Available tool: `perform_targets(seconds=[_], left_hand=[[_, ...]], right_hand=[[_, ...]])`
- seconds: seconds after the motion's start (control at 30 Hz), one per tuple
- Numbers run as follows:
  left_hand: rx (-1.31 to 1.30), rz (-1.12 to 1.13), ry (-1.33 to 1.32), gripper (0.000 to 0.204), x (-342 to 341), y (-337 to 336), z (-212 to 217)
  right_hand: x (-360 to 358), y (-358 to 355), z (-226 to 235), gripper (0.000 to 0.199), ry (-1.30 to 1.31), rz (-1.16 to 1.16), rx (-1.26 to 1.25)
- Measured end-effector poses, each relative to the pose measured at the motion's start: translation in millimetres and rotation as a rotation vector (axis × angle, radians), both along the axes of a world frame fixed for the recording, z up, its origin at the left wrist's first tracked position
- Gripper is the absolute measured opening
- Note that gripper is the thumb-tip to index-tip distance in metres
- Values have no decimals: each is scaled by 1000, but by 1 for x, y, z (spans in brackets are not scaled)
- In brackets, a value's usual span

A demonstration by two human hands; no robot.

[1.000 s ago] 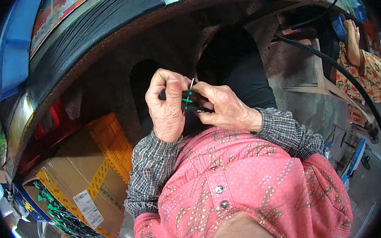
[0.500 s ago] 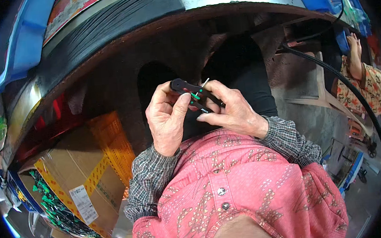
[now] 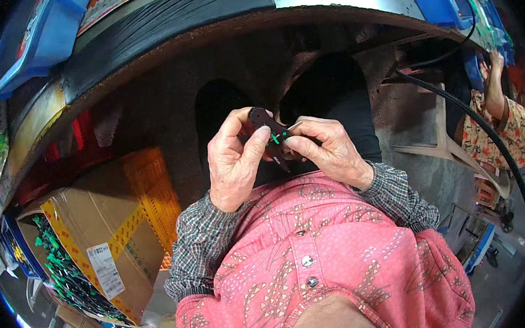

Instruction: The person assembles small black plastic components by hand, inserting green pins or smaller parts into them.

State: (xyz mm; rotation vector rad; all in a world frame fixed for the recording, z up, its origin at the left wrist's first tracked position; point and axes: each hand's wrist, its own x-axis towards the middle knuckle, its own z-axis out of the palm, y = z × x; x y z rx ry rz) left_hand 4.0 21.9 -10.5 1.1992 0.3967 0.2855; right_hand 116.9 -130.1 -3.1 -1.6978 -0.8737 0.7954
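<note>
Above my lap, both hands hold a small black hand tool (image 3: pixel 261 117) with a rounded end, arm-like parts and bright green pieces. Its exact kind I cannot make out. My left hand (image 3: pixel 229 173) is closed round the rounded end, its thumb pressed beside a green piece (image 3: pixel 274 138). Closed on the other end is my right hand (image 3: pixel 332 149), thumb and fingers pinching near a thin metal piece (image 3: pixel 294 125) that sticks out. One black arm of the tool points down toward my shirt between the hands. Fingers hide part of the tool's underside.
A curved workbench edge (image 3: pixel 173 47) runs across the front, with blue bins (image 3: pixel 49 45) on it. At left stand a cardboard box (image 3: pixel 114 237) of black-and-green parts (image 3: pixel 67 272) and an orange crate (image 3: pixel 149 179). A black cable (image 3: pixel 488 128) hangs at right, near another person (image 3: pixel 502 120).
The tool has turned in my hands: an arm that pointed right toward my right palm now points down. My right thumb has shifted up, near the green pieces. The view has shifted slightly.
</note>
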Motion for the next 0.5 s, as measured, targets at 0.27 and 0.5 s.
perform_targets(seconds=[0.27, 0.5], left_hand=[[-76, -36, 23, 22, 0, 9, -8], [-154, -63, 34, 21, 1, 11, -12]], right_hand=[[-8, 2, 8, 19, 218, -19, -88], [-7, 5, 13, 19, 429, -25, -141]])
